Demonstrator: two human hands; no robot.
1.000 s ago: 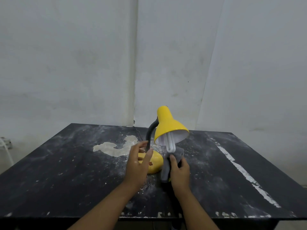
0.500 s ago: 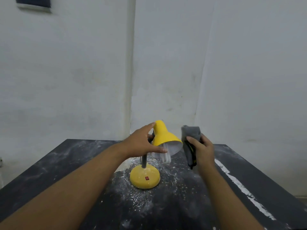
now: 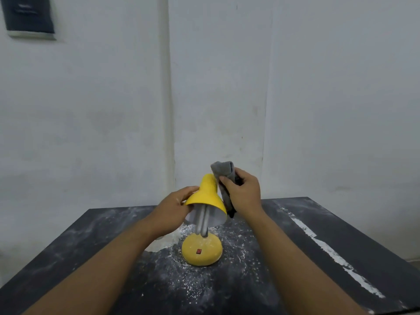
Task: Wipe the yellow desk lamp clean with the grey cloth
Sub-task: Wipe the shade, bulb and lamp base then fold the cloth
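While the left hand [image 3: 172, 209] grips the lamp [image 3: 208, 193] by its shade and the right hand [image 3: 244, 193] holds the cloth [image 3: 223, 172] against that shade's right side, a hard rub might knock the bulb [image 3: 202, 220] beneath.

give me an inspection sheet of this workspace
surface: black tabletop, dusted with white powder at centre, white streak at right
job's things: yellow desk lamp with cone shade stands upright; folded grey cloth lies against its shade
clutter: nothing seen
hands: left hand grips the shade rim; right hand grips the cloth
cables: nothing seen
surroundings: white wall, dark panel upper left
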